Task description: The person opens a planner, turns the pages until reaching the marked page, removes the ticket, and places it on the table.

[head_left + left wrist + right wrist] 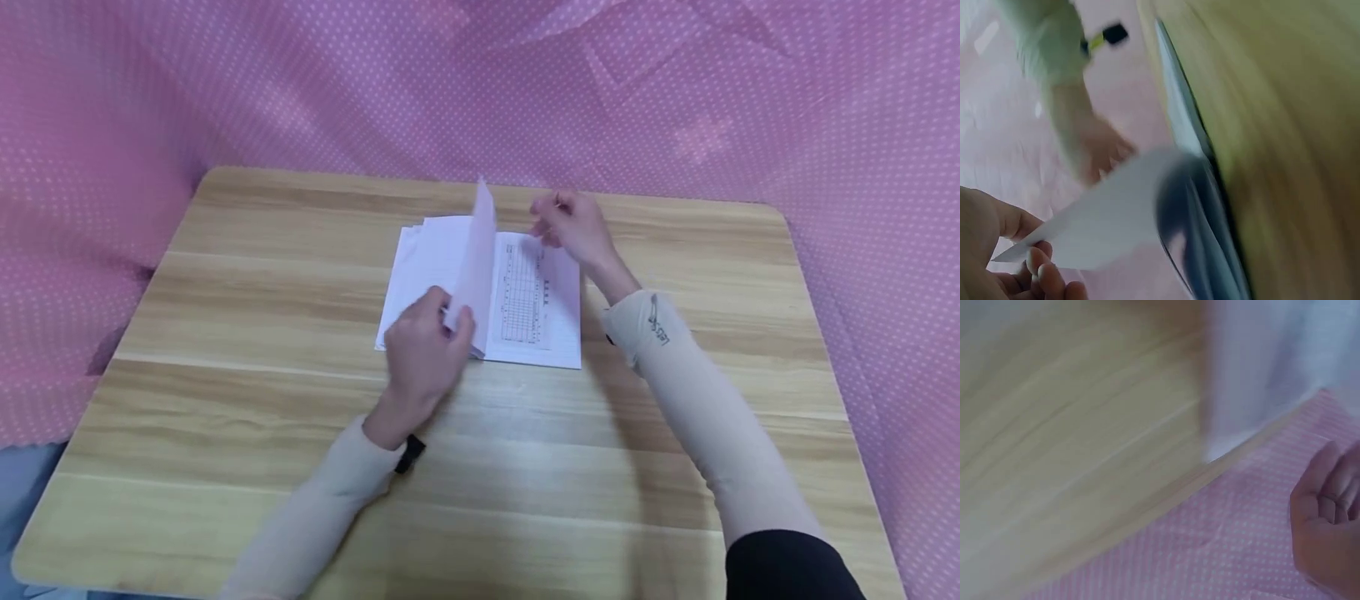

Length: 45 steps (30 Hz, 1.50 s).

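Note:
An open notebook (558,333) with lined pages lies on the table, a printed table on its right-hand page. One page (477,267) stands raised near the spine. My left hand (429,346) pinches that page at its near edge; in the left wrist view the sheet (1104,219) runs between thumb and fingers and bows toward the spine. Over the far right corner of the notebook hovers my right hand (573,229), its fingers loosely bent. In the right wrist view this hand (1329,525) holds nothing, and the notebook's pages (1254,381) are blurred beside it.
The wooden table (247,317) has rounded corners and carries the notebook near its middle. Behind it and along both sides hangs a pink dotted cloth (525,92). Both forearms reach in from the near edge.

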### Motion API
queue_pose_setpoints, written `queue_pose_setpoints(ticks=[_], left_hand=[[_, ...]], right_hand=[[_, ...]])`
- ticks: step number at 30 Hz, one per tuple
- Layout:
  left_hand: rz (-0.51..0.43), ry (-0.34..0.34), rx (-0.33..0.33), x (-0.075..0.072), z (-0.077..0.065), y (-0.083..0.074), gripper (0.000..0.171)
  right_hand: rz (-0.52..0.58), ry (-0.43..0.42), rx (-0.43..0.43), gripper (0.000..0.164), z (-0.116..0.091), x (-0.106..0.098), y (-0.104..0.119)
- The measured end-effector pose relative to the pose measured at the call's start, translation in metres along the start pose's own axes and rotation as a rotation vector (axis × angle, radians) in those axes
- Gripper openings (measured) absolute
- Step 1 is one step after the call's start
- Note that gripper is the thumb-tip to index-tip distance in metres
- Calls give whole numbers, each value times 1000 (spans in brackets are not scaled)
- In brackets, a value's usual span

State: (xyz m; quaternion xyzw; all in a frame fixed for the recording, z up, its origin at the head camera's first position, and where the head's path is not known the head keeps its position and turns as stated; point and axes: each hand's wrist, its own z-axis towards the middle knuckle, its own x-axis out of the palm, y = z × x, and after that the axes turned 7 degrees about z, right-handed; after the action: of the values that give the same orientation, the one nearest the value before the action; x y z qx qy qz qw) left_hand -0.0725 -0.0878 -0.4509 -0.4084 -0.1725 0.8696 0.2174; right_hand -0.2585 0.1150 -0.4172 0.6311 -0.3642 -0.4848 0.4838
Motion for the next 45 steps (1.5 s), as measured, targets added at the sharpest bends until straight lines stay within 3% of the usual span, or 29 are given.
queue_pose_setpoints(ticks=[4, 6, 13, 15, 17, 20, 22, 28, 33, 36, 40, 45], left_hand=[[57, 61, -178, -20, -3, 31, 24], [109, 134, -256, -27, -4, 44, 25], [242, 531, -424, -34, 1, 69, 33], [262, 608, -459, -32, 3, 71, 30], [265, 652, -482, -31, 3, 73, 42], [256, 689, -470, -31, 5, 73, 68], [253, 711, -439, -31, 5, 74, 74], [248, 763, -408, -31, 7, 76, 65], [231, 770, -416, -28, 4, 76, 66], [220, 770, -411, -26, 2, 77, 66], [230, 760, -385, -27, 2, 80, 66], [236, 757, -368, -28, 6, 83, 66]], right_hand=[[-492, 59, -97, 28, -7, -1, -14], [-613, 85, -107, 30, -8, 0, -18], [-795, 133, -59, 33, -9, 4, -29], [-805, 135, -43, 31, -9, 5, -33], [-795, 128, -33, 31, -8, 6, -35], [-786, 111, -33, 36, -8, 8, -38], [-796, 102, -45, 37, -9, 8, -38], [-850, 69, -145, 28, -10, 10, -42], [-821, 48, -190, 16, -13, 4, -48], [-781, 58, -190, 16, -17, -14, -46], [-790, 58, -205, 18, -26, -59, -36], [-975, 77, -176, 18, -36, -107, -40]])
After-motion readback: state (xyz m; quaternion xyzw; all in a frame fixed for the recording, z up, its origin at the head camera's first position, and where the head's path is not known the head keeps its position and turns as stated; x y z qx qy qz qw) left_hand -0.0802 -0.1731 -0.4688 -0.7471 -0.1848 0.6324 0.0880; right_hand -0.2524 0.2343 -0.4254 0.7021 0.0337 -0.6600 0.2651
